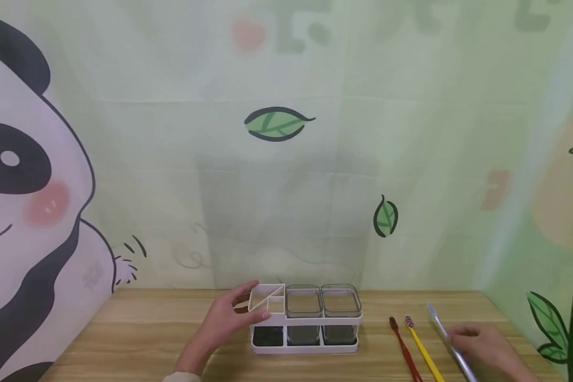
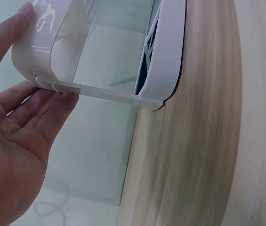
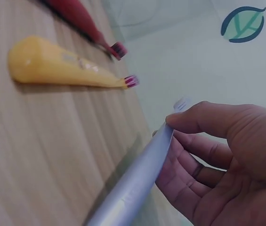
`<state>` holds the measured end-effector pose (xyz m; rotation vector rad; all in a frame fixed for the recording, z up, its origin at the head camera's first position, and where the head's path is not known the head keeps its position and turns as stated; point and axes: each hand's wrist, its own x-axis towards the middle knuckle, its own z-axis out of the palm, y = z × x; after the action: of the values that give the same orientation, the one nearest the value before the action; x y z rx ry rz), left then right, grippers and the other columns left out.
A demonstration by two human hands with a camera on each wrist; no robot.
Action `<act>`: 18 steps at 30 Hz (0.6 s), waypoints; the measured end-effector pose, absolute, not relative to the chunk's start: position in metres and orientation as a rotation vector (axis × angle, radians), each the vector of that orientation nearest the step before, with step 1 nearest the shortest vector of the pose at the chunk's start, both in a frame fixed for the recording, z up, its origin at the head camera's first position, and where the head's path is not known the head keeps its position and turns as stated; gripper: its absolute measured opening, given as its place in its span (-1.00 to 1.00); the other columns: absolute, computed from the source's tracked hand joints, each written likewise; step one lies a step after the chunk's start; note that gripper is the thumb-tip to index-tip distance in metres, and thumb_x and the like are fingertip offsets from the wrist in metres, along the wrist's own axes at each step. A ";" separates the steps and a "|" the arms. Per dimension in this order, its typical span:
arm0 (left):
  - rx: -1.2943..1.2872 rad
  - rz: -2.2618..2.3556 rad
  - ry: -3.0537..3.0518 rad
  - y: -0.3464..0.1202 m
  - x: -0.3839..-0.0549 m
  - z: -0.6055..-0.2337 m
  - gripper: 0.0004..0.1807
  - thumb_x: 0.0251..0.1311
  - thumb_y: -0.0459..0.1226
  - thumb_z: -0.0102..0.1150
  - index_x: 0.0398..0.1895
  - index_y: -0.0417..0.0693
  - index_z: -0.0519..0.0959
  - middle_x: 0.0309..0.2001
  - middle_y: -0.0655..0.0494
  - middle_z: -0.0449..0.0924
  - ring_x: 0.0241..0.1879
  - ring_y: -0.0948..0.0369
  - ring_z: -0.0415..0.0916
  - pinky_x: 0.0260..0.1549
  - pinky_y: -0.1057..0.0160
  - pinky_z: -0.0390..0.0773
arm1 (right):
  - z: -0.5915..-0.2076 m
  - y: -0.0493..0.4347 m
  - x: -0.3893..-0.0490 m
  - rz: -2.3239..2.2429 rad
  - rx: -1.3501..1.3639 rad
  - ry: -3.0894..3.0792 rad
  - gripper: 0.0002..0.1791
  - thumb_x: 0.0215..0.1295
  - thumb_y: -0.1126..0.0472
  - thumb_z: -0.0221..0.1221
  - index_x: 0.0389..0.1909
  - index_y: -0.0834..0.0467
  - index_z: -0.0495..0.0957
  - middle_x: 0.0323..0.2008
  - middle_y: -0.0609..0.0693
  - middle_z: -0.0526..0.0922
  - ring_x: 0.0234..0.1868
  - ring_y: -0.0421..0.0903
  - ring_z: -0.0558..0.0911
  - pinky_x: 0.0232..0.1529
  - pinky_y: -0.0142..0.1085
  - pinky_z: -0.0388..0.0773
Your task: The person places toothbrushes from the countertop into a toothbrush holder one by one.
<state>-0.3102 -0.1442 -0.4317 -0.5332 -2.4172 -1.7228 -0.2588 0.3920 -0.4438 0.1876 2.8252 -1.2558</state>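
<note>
Pinching a silver toothbrush (image 3: 141, 173) right, gripping a white holder (image 1: 315, 321) left!

And it's the right hand (image 1: 484, 347) on the silver brush, thumb and fingers closed about its slim neck, bristle end facing the far side, just right of the yellow toothbrush (image 1: 426, 350). Left of that, the red toothbrush (image 1: 404, 351) lies on the table (image 1: 143, 339), bristles pointing far too. Over to the left hand (image 1: 224, 318): thumb on the near side, fingers on the far side, clasping the holder's upper left end, right by the slanted dividers. Two clear cups (image 1: 341, 305) sit in its top tier, side by side on the right!
</note>
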 end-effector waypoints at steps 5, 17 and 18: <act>-0.534 -1.732 -2.418 -0.144 -0.310 -0.431 -0.16 0.12 -0.17 0.64 0.46 -0.23 0.50 0.36 -0.36 0.51 0.23 -0.26 0.60 0.14 -0.09 0.66 | -0.433 0.389 -0.257 -1.340 0.138 2.821 -0.66 0.49 0.24 0.25 0.06 0.45 0.64 -0.20 0.09 0.75 -0.22 0.00 0.68 -0.21 -0.13 0.70; -0.540 -1.757 -2.403 -0.145 -0.309 -0.430 -0.14 0.12 -0.17 0.65 0.47 -0.23 0.49 0.38 -0.38 0.47 0.25 -0.28 0.57 0.16 -0.10 0.65 | -0.392 0.369 -0.251 -1.536 0.081 2.770 -0.53 0.57 0.03 0.25 0.17 0.39 0.61 -0.05 0.08 0.79 -0.09 0.01 0.78 0.08 0.05 0.67; -0.540 -1.760 -2.402 -0.145 -0.309 -0.430 -0.15 0.12 -0.18 0.64 0.47 -0.24 0.49 0.39 -0.39 0.47 0.25 -0.29 0.57 0.16 -0.11 0.64 | -0.389 0.366 -0.251 -1.541 0.085 2.771 -0.51 0.57 0.00 0.26 0.17 0.35 0.62 -0.04 0.06 0.78 -0.07 -0.01 0.77 0.10 0.06 0.66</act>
<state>-0.3088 -0.1449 -0.4304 -0.5403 -2.4023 -1.7595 -0.2509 0.3662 -0.3892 0.0852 2.7714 -1.5407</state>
